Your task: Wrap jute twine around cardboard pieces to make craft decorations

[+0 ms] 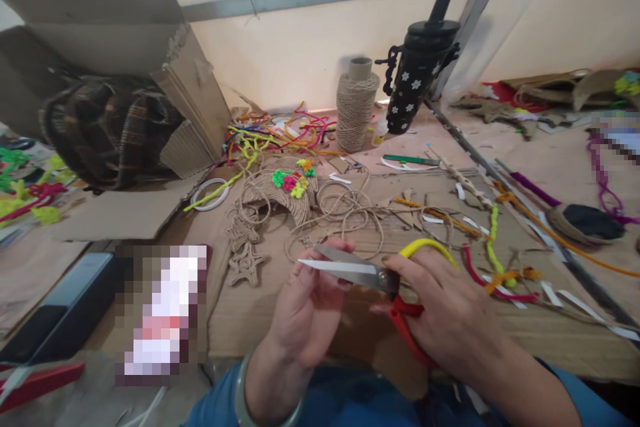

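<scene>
My right hand (450, 313) grips a pair of scissors (360, 270) by its red and yellow handles, blades slightly apart and pointing left. My left hand (307, 310) is raised beside the blades with its fingers curled together just under them; what they pinch is too small to make out. Beyond the hands lie loose loops of jute twine (345, 210), a woven jute piece with small coloured flowers (290, 181) and jute stars (246, 263) on a cardboard sheet (250, 320).
A twine spool (355, 107) and a black flowered bottle (417, 73) stand at the back. Coloured pipe cleaners (280, 133) lie scattered left and right. An open cardboard box with dark fabric (107, 127) sits at left. A metal strip (505, 180) runs diagonally at right.
</scene>
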A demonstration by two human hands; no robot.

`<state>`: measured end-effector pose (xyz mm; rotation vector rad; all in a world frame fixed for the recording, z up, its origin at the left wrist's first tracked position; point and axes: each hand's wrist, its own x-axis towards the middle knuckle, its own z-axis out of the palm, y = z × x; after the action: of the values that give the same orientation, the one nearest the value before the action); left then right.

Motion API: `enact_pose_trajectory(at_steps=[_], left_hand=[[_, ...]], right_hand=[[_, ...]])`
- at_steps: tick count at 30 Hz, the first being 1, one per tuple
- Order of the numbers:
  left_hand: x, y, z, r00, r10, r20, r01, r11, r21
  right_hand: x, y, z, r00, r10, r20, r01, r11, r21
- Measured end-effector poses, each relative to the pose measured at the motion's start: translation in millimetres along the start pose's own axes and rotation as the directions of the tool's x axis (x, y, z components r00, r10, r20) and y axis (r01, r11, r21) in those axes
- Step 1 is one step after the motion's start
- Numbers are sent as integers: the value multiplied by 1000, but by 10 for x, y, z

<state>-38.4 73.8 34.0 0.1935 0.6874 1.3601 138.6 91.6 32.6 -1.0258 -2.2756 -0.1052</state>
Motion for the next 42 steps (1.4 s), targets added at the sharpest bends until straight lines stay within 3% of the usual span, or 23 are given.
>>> enact_pose_trajectory(at_steps=[8, 18, 27, 34, 42], left_hand=[[-3, -3, 11, 997, 55, 52, -55, 998, -4], [-15, -6, -2, 1000, 12, 24, -11, 998, -65], [-12, -4, 11, 998, -2, 59, 7, 997, -77], [-19, -7, 15, 973, -43, 228, 65, 994, -93], [-41, -6, 30, 958, -57, 279, 93, 989, -119]], right_hand=[[-5, -33, 51, 999, 33, 0, -33, 999, 35], [-5, -52, 75, 999, 43, -10, -42, 998, 53], [-16, -77, 113, 998, 58, -30, -56, 996, 66], [-22, -85, 139, 998, 54, -42, -52, 997, 61], [17, -82, 121, 998, 36, -44, -33, 996, 77]])
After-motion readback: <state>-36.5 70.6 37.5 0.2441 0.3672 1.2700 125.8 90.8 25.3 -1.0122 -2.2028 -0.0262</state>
